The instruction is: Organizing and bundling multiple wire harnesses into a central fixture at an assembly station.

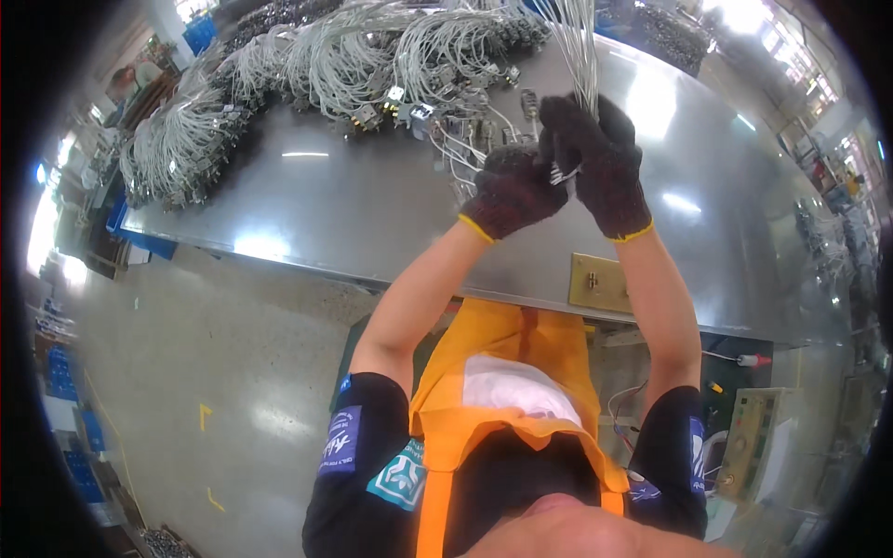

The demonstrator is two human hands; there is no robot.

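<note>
Both hands wear dark knit gloves with yellow cuffs and meet above the metal table (372, 195). My right hand (600, 153) is closed round a bundle of thin white wires (577, 56), which rises from it toward the far edge. My left hand (521, 186) is closed beside it, at the lower end of the bundle, where short white wire ends (561, 174) show between the gloves. What the left fingers pinch is mostly hidden. Just left of the hands lie loose wires with small metal connectors (465, 139).
Large heaps of white wire harnesses with connectors (344, 65) cover the table's far left side. A brass-coloured plate with a small fixture (600, 282) sits at the near edge. Below the table at right stands a control box (744, 437). Another person (144, 74) is far off at left.
</note>
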